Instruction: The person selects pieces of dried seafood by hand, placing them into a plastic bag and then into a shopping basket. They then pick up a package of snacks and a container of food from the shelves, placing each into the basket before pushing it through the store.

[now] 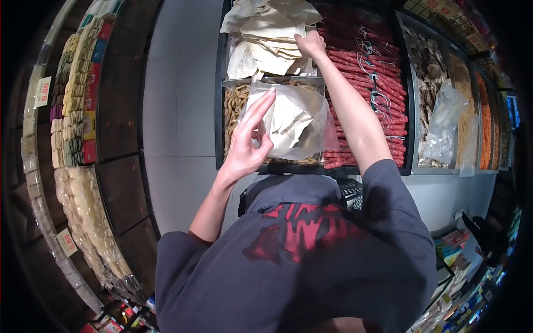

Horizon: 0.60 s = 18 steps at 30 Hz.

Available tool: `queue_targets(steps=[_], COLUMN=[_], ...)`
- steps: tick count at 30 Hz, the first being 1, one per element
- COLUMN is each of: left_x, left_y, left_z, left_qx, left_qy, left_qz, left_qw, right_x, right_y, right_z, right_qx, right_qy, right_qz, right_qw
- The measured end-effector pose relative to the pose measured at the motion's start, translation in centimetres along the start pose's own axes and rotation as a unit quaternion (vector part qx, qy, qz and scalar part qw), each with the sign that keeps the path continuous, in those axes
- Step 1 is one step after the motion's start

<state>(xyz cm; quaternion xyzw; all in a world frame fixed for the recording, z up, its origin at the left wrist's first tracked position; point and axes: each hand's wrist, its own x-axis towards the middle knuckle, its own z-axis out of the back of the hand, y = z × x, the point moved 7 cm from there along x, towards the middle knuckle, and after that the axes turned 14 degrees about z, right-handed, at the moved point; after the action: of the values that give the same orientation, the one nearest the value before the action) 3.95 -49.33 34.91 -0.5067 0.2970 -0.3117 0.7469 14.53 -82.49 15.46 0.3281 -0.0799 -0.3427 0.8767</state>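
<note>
A clear plastic bag [319, 125] with pale, flat dried sheets [288, 123] inside lies over a bin of tan, knobbly dried food [236, 99]. My left hand [250, 136] is at the bag's left side, fingers stretched out and thumb apart, touching or almost touching the plastic. Farther forward, my right hand [312, 44] is closed at the right edge of a heap of large, stiff, cream-coloured dried sheets [269, 39]. Its fingers appear curled round a sheet's edge, though the fingertips are partly hidden.
Red sausages [369, 83] tied with string fill the bin to the right. Beyond are dark dried goods [427, 61] with a crumpled plastic bag [444, 122] on top, and orange dried goods [484, 122]. Packaged goods [83, 205] with a price tag [66, 242] line shelves at left.
</note>
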Motion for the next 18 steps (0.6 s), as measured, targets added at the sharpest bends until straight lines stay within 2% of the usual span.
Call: queue_targets(steps=[5,7,8,9,11,13,16,18], left_x=[-0.3,-0.5,-0.4,-0.3,-0.1,0.3,1.0,1.7], left_y=[-0.5,-0.5,-0.5,-0.5,-0.6,-0.9,-1.1,-0.9], left_z=[0.3,0.5,0.4,0.4,0.1,-0.3,-0.8,-1.1], left_qx=[0.024,0.011,0.015,0.020,0.017,0.004,-0.017,-0.028], left_qy=[-0.031,-0.044,-0.043,-0.043,-0.030,-0.016,0.011,0.024], left_qz=[-0.007,0.001,-0.002,-0.004,0.004,0.015,0.030,0.035], left_qw=[0.999,0.999,0.999,0.999,0.999,1.000,0.999,0.999], right_x=[0.2,1.1,1.8,1.7,1.4,0.4,-1.1,-3.1], right_y=[0.0,-0.8,-1.0,-0.7,-0.2,-0.4,-2.5,-3.7], right_z=[-0.7,-0.8,-0.8,-0.3,-0.5,0.8,2.7,4.6], right_qx=[0.027,0.086,0.094,0.095,0.244,0.246,0.350,0.399], right_qy=[0.008,-0.031,-0.073,-0.072,-0.018,-0.037,-0.114,-0.107], right_qz=[-0.109,-0.123,-0.097,-0.097,-0.104,-0.082,-0.018,0.035], right_qw=[0.994,0.988,0.988,0.988,0.964,0.965,0.929,0.910])
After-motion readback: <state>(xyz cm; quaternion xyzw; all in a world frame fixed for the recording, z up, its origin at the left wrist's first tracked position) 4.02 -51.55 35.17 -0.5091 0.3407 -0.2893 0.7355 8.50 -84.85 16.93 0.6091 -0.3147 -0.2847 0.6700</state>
